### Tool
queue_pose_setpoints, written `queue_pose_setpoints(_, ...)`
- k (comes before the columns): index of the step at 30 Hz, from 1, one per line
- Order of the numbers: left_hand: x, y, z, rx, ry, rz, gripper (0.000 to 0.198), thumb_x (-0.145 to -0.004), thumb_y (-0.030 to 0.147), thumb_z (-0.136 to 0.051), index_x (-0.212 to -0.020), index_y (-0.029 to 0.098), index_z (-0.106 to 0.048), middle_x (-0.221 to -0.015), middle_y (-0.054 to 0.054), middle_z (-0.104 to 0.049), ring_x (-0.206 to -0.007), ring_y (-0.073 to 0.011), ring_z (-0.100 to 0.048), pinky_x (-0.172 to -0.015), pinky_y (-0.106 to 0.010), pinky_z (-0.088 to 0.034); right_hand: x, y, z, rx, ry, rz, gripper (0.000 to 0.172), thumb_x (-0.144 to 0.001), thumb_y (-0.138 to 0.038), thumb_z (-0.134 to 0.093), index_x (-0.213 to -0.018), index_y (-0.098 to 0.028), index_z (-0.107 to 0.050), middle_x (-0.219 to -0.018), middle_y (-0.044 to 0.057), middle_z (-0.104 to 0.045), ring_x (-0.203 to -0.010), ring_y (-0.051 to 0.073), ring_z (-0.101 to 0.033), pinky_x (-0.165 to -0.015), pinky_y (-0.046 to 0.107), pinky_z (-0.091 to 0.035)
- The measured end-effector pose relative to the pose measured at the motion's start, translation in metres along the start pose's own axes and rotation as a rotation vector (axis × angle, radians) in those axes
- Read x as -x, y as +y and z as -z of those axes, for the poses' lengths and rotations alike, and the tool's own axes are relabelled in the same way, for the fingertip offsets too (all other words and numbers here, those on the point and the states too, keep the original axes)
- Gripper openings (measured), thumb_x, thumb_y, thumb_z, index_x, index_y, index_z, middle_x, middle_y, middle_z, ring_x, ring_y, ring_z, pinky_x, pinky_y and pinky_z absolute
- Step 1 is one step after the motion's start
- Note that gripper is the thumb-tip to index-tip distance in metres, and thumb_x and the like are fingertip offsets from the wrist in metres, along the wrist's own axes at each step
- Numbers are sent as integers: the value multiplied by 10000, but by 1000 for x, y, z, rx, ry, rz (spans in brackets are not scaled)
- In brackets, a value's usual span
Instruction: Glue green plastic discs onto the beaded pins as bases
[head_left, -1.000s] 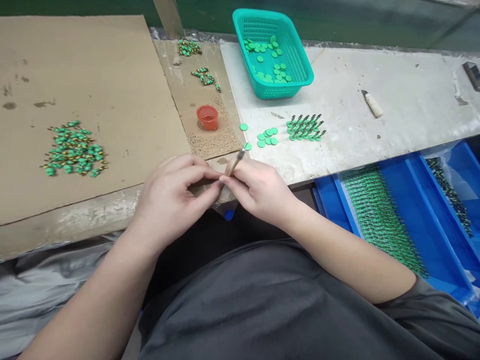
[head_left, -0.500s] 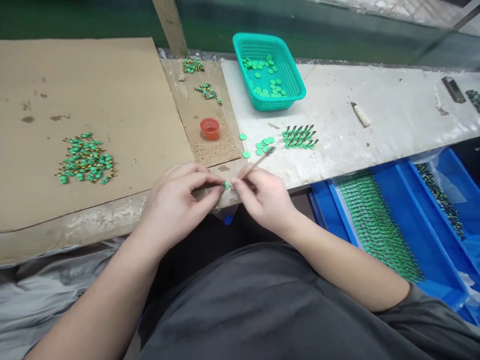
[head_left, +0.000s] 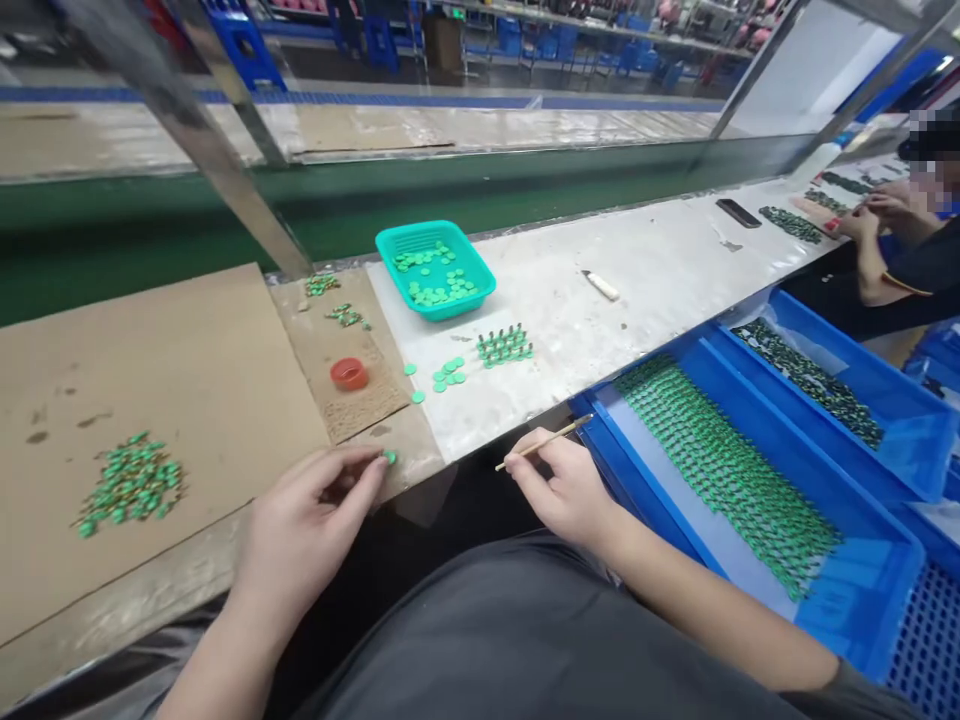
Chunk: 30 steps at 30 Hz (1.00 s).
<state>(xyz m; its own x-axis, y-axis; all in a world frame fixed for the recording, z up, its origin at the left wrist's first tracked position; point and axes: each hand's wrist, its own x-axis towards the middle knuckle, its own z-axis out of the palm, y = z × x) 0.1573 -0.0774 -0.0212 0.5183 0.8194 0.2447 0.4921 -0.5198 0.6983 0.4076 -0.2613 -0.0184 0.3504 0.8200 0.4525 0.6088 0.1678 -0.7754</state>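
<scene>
My left hand (head_left: 319,520) pinches a small green disc (head_left: 389,457) between thumb and fingertips, just over the bench's front edge. To its right, my right hand (head_left: 562,485) grips a thin brush (head_left: 551,440), its dark tip pointing up and right. The two hands are apart. Beyond them several loose green discs (head_left: 450,373) lie on the white bench top. Beside these stands a cluster of green discs with dark pieces upright on them (head_left: 504,346). A small red cup (head_left: 349,374) sits on the cardboard piece behind my left hand.
A teal basket (head_left: 480,290) of green discs stands at the back. On the large cardboard (head_left: 225,370) lies a pile of small green-and-gold parts (head_left: 135,485). A white-handled tool (head_left: 601,286) lies farther right. Blue trays (head_left: 885,570) hold finished-looking rows. A co-worker (head_left: 900,230) sits far right.
My right hand has drawn away from the left with the brush, and its tip has swung lower right. My left hand still pinches the disc. The view has tilted up and turned right.
</scene>
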Motion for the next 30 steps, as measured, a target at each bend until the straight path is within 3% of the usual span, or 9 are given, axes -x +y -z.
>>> queue_pose_setpoints(4, -25, 36, -22, 76, -101, 79, 382, -907, 668, -765, -926, 300, -865, -800, -6, -810, -646, -185, -669, -645, -314, -555, 2, 12, 14, -31, 30, -27, 164, -1123, -229, -674, -970, -243, -733, -899, 40, -823, -817, 191, -800, -811, 291, -649)
queue_pose_setpoints(8, -67, 81, -81, 77, -199, 5, 404, -912, 650, -724, -964, 281, -881, -903, -30, -862, -733, -205, -726, -753, -333, -616, 2, 28, 30, -44, 75, -70, 154, -1119, -227, -666, -980, -239, -731, -905, 42, -823, -818, 193, -799, -810, 291, -646)
queue_pose_setpoints(13, -110, 121, -153, -11, -183, -52, 377, -975, 527, -653, -1089, 271, -906, -999, -58, -882, -881, -253, -764, -910, -390, -609, 5, 44, 50, -58, 119, -116, 171, -1119, -247, -656, -957, -235, -710, -880, 38, -807, -787, 192, -776, -777, 294, -629)
queue_pose_setpoints(17, -119, 135, -173, -104, -173, -43, 372, -1018, 487, -629, -1127, 259, -901, -945, -70, -855, -924, -289, -779, -910, -417, -593, 9, 50, 63, -68, 138, -162, 174, -1112, -252, -658, -946, -237, -709, -859, 35, -794, -773, 194, -765, -743, 293, -612)
queue_pose_setpoints(20, -111, 137, -169, -166, -176, -35, 380, -1029, 490, -627, -1176, 256, -889, -912, -60, -833, -924, -286, -777, -913, -412, -588, 11, 53, 68, -91, 129, -181, 178, -1109, -258, -656, -942, -237, -713, -853, 31, -786, -753, 189, -752, -724, 289, -607)
queue_pose_setpoints(22, -100, 134, -156, -207, -191, -35, 391, -1032, 510, -631, -1213, 265, -876, -893, -44, -815, -903, -266, -769, -910, -390, -589, 11, 54, 70, -111, 127, -193, 179, -1110, -259, -650, -944, -236, -714, -840, 26, -772, -740, 186, -742, -716, 289, -596)
queue_pose_setpoints(26, -79, 112, -103, -335, -183, 15, 393, -1018, 474, -592, -1238, 272, -849, -1019, -62, -818, -924, -258, -759, -869, -378, -583, 9, 52, 69, -150, 121, -222, 219, -1131, -255, -607, -930, -242, -694, -830, 21, -758, -739, 187, -743, -715, 293, -585)
queue_pose_setpoints(30, -81, 79, -51, -453, -151, 120, 418, -960, 423, -579, -1225, 233, -840, -1063, -120, -791, -947, -309, -748, -823, -412, -575, 6, 42, 65, -168, 65, -245, 226, -1128, -253, -597, -923, -243, -693, -836, 17, -759, -766, 189, -753, -744, 292, -596)
